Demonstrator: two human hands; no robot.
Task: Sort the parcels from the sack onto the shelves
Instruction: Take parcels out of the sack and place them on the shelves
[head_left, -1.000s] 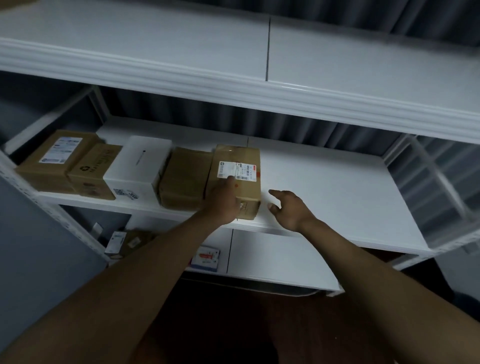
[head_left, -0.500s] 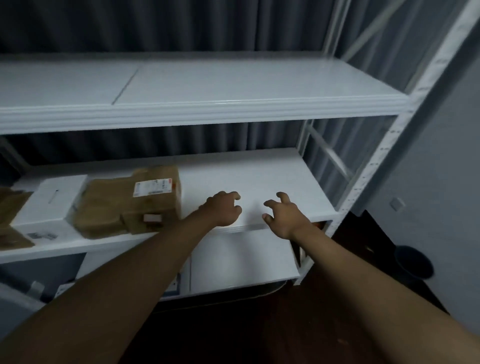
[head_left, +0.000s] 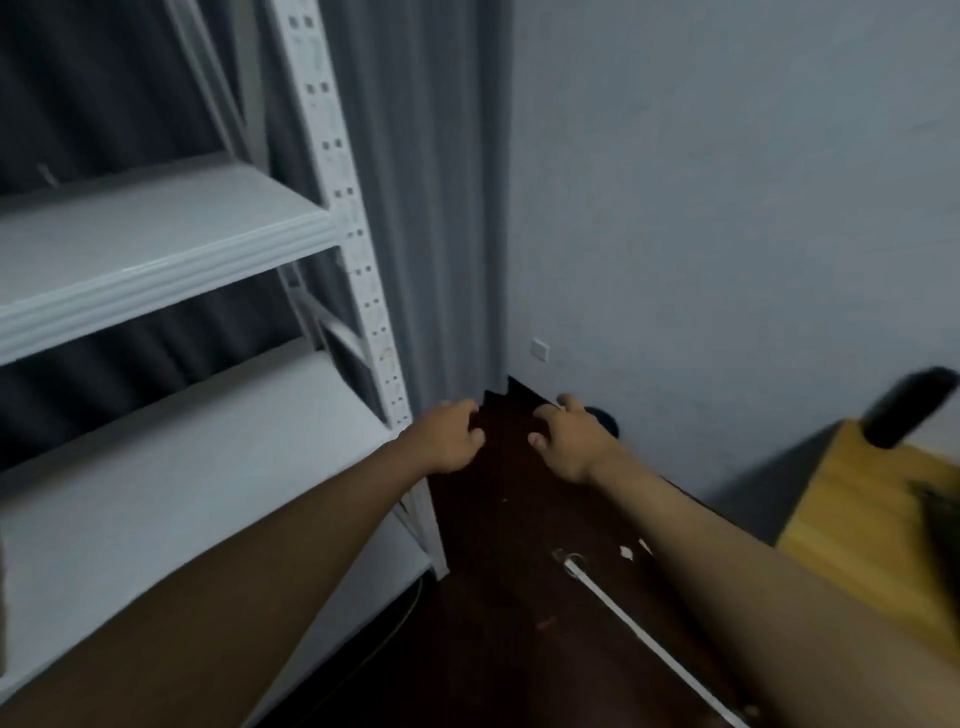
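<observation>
Both hands reach forward with nothing in them: the left hand and right hand hang with fingers loosely curled over the dark wooden floor. No parcel or sack is in view. At nine o'clock stand smooth white metal shelves with a perforated upright. Grey pleated curtain at twelve; matte grey wall at two; yellow wooden counter at four.

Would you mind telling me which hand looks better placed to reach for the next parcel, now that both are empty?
Probably the right hand. It hangs over the dark floor on the side away from the shelves, while the left hand sits beside the shelf post. No sack is in view, so this is tentative.
</observation>
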